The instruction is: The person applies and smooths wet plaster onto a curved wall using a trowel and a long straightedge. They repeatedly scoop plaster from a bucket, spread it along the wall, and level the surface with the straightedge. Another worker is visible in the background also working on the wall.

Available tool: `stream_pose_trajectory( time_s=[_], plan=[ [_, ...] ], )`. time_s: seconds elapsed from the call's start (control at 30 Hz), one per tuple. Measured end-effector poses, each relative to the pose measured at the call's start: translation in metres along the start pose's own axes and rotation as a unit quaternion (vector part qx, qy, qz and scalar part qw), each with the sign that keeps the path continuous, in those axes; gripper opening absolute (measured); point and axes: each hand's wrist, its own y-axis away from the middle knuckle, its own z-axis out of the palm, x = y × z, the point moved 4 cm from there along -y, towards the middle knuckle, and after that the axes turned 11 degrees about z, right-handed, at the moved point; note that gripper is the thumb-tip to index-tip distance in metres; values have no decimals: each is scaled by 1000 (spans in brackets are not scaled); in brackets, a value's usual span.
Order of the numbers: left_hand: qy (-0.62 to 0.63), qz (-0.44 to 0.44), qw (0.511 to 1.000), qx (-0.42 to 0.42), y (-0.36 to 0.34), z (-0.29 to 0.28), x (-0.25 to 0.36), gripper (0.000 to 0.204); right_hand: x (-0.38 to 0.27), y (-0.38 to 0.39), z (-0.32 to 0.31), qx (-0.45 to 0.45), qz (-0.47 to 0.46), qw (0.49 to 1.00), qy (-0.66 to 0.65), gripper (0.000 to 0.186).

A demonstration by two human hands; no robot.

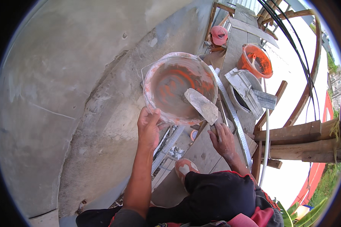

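My left hand (149, 128) grips the near left rim of a mortar-smeared bucket (149, 89), thumb over the edge. The bucket is tilted so its inside faces me; wet grey mortar (174, 102) coats the bottom, with orange streaks showing through. In my right hand (222, 140), closed round the handle, is a trowel (204, 106). Its grey, mortar-crusted blade reaches over the bucket's near right rim, tip toward the inside. Whether the tip touches the mortar, I cannot tell.
Part-plastered wall (102, 98) on the left. Scaffold planks (206, 151) run underfoot, with a long metal straightedge (236, 125), a bucket bearing grey tools (246, 90) and an orange bucket (255, 62). A person in a pink cap (219, 35) is beyond; black cables (297, 45) hang right.
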Motion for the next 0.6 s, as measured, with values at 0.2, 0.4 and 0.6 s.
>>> stream_pose_trajectory(
  time_s=[0.2,0.4,0.6],
  plan=[
    [59,20,997,50,0,1,31,10,30,32,28,56,-14,998,-18,44],
    [55,58,996,34,-13,-10,59,15,42,85,7,50,80,995,-18,34],
    [30,30,999,8,-10,-24,27,13,-17,26,-16,-191,296,758,-549,41]
  ],
)
